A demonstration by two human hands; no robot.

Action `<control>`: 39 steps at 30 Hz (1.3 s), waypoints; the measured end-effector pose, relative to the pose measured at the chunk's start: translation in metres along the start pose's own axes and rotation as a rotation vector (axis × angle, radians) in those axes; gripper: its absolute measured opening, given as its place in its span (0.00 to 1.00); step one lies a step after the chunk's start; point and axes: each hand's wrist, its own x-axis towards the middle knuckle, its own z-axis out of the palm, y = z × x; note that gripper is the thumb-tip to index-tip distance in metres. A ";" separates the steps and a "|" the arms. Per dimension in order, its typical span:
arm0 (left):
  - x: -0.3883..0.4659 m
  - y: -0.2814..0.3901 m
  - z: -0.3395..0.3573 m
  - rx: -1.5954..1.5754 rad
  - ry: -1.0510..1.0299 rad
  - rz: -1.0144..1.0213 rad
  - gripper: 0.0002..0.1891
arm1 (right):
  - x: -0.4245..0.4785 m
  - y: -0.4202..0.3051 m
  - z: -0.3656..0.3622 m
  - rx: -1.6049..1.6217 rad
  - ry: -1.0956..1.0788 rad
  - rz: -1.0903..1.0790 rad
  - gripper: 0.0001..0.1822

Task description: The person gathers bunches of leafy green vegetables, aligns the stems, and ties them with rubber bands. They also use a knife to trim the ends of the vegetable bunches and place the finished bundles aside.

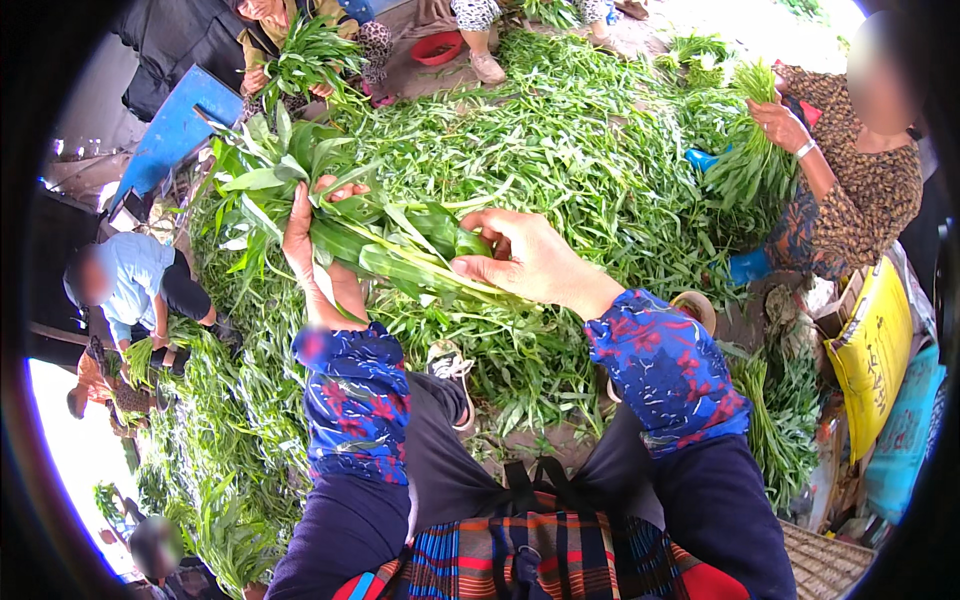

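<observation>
A leafy bunch of long-stemmed greens (262, 180), which look like water spinach, is gripped in my left hand (304, 232). Its leaves fan out to the upper left and its pale stems run to the right. My right hand (532, 259) pinches the stems and a few leaves of the same bunch between thumb and fingers. Below the bunch, a broad heap of loose greens (570, 142) covers the ground. My shoe (450, 367) stands at the near edge of the heap.
At right sits a person (862, 172) holding a bunch, near a roll of tape (695, 311) and a yellow sack (874, 360). Tied-looking greens (772, 420) lie by my right side. Other people work at top and left. A red basin (437, 48) stands at the back.
</observation>
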 end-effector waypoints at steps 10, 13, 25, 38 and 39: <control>-0.019 0.013 0.029 0.176 0.365 -0.015 0.19 | 0.004 -0.003 -0.007 0.461 0.141 0.188 0.11; -0.015 0.014 0.021 0.165 0.357 0.003 0.19 | 0.004 -0.004 -0.008 0.712 0.169 0.233 0.11; -0.008 0.030 -0.020 0.064 0.306 0.356 0.17 | 0.003 0.030 -0.032 0.777 0.414 0.315 0.11; -0.002 0.047 -0.075 0.204 0.258 0.584 0.24 | -0.017 0.047 -0.042 -0.445 -0.015 0.015 0.19; -0.001 0.049 -0.077 0.196 0.261 0.560 0.24 | -0.017 0.038 -0.036 -0.574 0.023 -0.038 0.21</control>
